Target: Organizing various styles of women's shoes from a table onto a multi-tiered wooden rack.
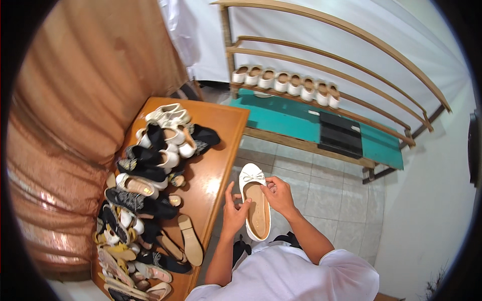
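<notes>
A white flat shoe (pixel 257 215) with a bow on its toe and a tan insole is held up in front of my body, toe pointing away from me. My right hand (pixel 280 198) pinches its right rim near the toe, with the thumb at the opening. On the other side my left hand (pixel 235 213) steadies the shoe, thumb over the left rim and forefinger raised off it. The undersides of the fingers are partly hidden.
To my left, a wooden table (pixel 221 165) carries a heap of mixed flat shoes (pixel 145 170), and one sandal-like shoe lies sole up (pixel 191 241). Ahead, a wooden rack (pixel 361 113) holds a row of white shoes (pixel 282 81) above a green shelf (pixel 286 118) with a black box (pixel 340 134).
</notes>
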A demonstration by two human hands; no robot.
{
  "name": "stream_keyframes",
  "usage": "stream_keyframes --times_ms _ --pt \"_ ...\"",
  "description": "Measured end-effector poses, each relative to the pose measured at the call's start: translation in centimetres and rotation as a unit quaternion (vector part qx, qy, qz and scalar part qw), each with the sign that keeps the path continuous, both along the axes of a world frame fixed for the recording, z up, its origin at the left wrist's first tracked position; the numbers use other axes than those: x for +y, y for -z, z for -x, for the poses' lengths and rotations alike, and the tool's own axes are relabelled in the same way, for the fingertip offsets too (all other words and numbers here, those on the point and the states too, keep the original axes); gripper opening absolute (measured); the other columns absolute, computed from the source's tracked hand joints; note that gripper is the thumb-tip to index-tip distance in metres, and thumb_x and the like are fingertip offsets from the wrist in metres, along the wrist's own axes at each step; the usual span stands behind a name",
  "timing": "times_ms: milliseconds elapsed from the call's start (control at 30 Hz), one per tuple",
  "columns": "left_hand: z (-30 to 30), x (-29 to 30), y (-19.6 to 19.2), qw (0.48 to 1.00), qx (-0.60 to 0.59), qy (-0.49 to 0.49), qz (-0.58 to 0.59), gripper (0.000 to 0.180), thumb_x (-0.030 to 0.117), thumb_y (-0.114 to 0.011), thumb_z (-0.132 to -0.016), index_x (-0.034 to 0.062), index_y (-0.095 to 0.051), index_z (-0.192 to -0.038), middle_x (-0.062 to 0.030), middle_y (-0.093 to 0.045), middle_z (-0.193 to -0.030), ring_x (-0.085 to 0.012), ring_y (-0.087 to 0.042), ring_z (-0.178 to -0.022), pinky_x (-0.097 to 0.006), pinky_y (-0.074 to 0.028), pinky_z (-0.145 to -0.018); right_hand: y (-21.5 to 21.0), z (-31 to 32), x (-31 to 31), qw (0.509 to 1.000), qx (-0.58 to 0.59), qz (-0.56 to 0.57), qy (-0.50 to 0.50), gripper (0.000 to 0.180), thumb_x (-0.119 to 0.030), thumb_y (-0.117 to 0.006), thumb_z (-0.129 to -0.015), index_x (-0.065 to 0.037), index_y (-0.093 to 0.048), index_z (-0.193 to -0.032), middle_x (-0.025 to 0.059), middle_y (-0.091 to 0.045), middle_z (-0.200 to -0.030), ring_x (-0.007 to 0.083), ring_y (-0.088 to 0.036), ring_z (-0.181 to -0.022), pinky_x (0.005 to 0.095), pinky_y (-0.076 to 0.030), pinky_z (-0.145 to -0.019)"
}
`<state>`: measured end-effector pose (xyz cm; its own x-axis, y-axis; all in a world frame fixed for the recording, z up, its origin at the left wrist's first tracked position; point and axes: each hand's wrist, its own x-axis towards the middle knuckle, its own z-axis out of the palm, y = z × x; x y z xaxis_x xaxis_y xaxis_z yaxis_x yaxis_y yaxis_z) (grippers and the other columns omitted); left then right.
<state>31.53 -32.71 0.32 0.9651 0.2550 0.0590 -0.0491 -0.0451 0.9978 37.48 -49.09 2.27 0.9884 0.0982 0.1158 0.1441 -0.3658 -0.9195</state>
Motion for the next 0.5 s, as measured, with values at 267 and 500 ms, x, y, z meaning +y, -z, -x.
stream_keyframes --times_ms 267,500 --pt "-5.1 -15.0 -0.5 0.994 0.029 0.091 -0.05 0.047 0.008 -0.061 -0.088 0.0114 -0.051 -0.135 -0.0137 -0.066 -0.095 -0.0162 -0.066 -0.079 -0.03 -0.054 -0.065 1.4 2.1 -14.4 0.994 0.022 -0.04 0.101 0.057 -0.004 -0.069 -0.082 0.002 -0.048 -0.135 0.0153 -0.064 -0.103 0.0153 -0.067 -0.078 0.0259 -0.054 -0.062" --pt "-9.4 -23.1 -0.3 0.984 0.052 0.171 -0.021 0.047 0.012 -0.059 -0.09 0.0109 -0.051 -0.136 -0.0137 -0.067 -0.1 -0.0157 -0.064 -0.088 -0.03 -0.051 -0.072 1.1 3.5 -21.7 0.977 0.075 -0.117 0.162 0.065 -0.001 -0.064 -0.081 0.005 -0.041 -0.141 0.0258 -0.061 -0.12 0.0193 -0.069 -0.082 0.029 -0.057 -0.068"
